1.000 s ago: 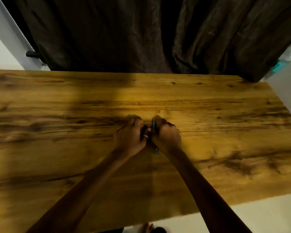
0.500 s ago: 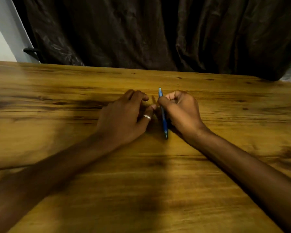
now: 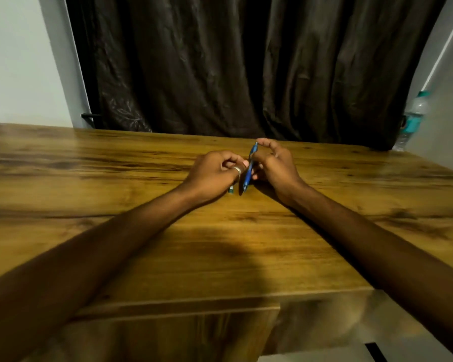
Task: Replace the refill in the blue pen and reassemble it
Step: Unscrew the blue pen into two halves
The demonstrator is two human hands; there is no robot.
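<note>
The blue pen is held between my two hands above the wooden table, its tip pointing down towards me and its far end up by my right fingertips. My right hand grips the pen along its right side. My left hand, a ring on one finger, is curled with its fingertips touching the pen's left side. A small greenish end of another object sticks out under my left hand; what it is cannot be told.
A dark curtain hangs right behind the table's far edge. A clear water bottle with a teal label stands at the far right beside a pale wall. The table's near edge and front panel lie below my forearms.
The view has tilted up and pulled back, showing more curtain and the table's near edge. The pen's far end has risen off the table in my right hand, and my left fingers have curled in.
</note>
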